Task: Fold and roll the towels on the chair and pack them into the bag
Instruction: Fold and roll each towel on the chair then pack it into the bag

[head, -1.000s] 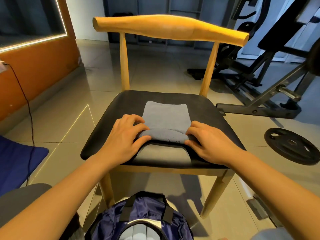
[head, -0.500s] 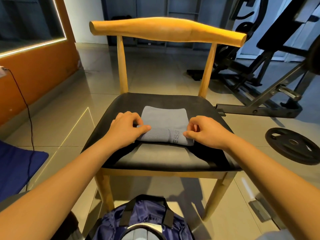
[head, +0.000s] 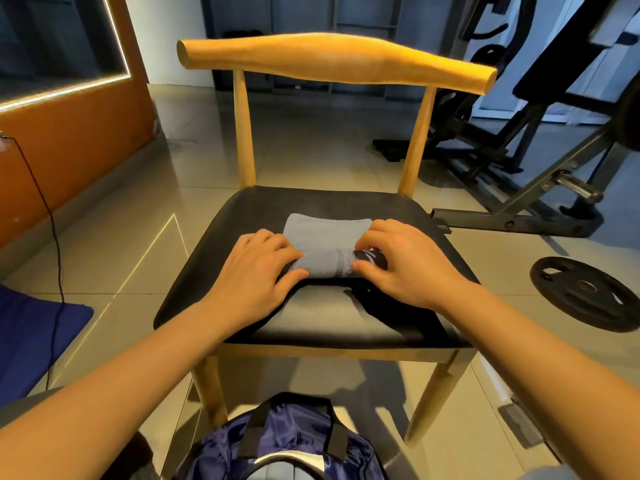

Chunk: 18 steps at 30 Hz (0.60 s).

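Observation:
A grey towel (head: 325,233) lies on the black seat of a wooden chair (head: 332,327), its near part wound into a roll and a short flat strip left beyond. My left hand (head: 258,271) grips the roll's left end, thumb under its front and fingers curled over the top. My right hand (head: 405,263) grips the right end the same way, beside a dark printed band on the cloth. A dark blue bag (head: 287,445) with black straps stands open on the floor below the seat's front edge.
A weight bench frame (head: 519,216) and a black weight plate (head: 588,292) stand on the tiled floor to the right. A blue mat (head: 31,337) and a black cable (head: 52,223) lie at the left by the orange wall.
Both hands have moved away from me across the seat, turning the roll forward. The roll has grown thicker and the flat part of the towel beyond it is shorter.

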Motion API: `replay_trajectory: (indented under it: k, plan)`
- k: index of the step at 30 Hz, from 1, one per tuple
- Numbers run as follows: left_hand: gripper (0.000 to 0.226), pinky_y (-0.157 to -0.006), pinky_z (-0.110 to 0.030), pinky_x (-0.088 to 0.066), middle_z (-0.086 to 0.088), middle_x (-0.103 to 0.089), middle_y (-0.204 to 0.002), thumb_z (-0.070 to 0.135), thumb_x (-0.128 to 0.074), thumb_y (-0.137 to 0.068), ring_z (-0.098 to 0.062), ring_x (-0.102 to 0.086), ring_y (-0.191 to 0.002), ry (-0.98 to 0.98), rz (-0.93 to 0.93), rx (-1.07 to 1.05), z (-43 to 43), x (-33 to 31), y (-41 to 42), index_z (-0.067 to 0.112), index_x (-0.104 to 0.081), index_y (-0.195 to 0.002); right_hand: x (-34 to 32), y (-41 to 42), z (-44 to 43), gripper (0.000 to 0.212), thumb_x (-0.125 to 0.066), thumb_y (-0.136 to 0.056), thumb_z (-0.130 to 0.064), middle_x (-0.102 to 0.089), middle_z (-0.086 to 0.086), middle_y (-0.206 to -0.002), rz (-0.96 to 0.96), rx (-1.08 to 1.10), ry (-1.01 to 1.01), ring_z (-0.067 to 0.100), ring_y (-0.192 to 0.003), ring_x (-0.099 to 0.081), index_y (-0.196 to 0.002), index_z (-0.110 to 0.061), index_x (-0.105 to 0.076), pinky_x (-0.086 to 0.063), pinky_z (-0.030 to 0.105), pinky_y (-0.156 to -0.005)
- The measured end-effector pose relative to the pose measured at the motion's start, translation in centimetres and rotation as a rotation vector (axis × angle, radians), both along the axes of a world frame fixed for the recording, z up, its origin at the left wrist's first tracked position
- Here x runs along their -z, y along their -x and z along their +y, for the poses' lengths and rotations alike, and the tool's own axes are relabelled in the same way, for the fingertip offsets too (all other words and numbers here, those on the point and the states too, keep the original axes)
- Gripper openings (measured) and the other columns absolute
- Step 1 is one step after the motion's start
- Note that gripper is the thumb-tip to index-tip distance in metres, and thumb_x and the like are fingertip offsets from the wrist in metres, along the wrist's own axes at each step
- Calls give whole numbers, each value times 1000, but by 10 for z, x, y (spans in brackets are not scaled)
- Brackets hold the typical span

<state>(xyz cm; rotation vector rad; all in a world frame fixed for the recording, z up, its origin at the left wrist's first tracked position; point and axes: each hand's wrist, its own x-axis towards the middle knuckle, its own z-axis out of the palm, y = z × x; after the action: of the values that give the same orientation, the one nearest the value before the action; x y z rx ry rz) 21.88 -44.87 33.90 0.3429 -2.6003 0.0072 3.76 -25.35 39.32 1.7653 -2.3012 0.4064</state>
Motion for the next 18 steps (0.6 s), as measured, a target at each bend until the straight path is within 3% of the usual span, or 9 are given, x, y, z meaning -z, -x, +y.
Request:
replay_trajectory:
  k: [2,5,8,12,14,16,18]
  plan:
    - [40,-92,-31,-38,10,-61,-112,55,-44,-101,-11,-49,-105,-40,-29,1,-4,-4,5,27,-70,-114,1,-4,-3,39,-67,-91,-52,-62,-9,-118,7,-39,-46,14,-106,-56,-123,-29,-64,-47,34,-92]
    - [38,-93,-33,-37,10,-55,-112,52,-41,-103,-11,-45,-105,-128,-69,14,-9,-6,9,27,-67,-113,7,-3,-9,32,-67,-95,-40,-65,-7,-119,1,-20,-84,19,-107,-60,-124,-28,-63,-46,36,-93]
    - [34,-93,-35,-38,8,-53,-109,47,-38,-105,-13,-43,-103,-214,-128,3,-12,-8,15,26,-64,-109,10,3,-16,26,-64,-98,-31,-69,-5,-120,-130,14,-58,21,-108,-62,-124,-24,-66,-49,36,-94]
    - [46,-82,-38,-36,4,-50,-86,46,-26,-107,-17,-42,-85,-284,-182,-44,-20,-13,28,20,-56,-82,13,12,-27,27,-55,-104,-29,-69,-1,-124,-308,70,-87,22,-112,-62,-128,-21,-65,-51,37,-96]
    - [46,-82,-41,-38,2,-53,-80,44,-30,-107,-19,-46,-81,-332,-166,-71,-24,-15,35,17,-53,-78,16,16,-32,28,-50,-106,-29,-69,1,-123,-340,96,-111,25,-112,-62,-127,-21,-65,-51,43,-97]
    - [40,-83,-41,-42,4,-59,-82,47,-38,-105,-20,-53,-83,-353,-123,-112,-24,-16,40,19,-58,-85,18,21,-38,28,-47,-106,-29,-70,2,-122,-360,126,-126,28,-111,-62,-125,-21,-66,-50,46,-97]
    - [29,-78,-39,-43,6,-60,-86,46,-49,-102,-20,-54,-83,-215,10,-141,-20,-18,42,22,-62,-92,18,24,-42,28,-47,-106,-29,-70,4,-120,-382,146,-139,29,-110,-62,-123,-20,-67,-50,46,-96]
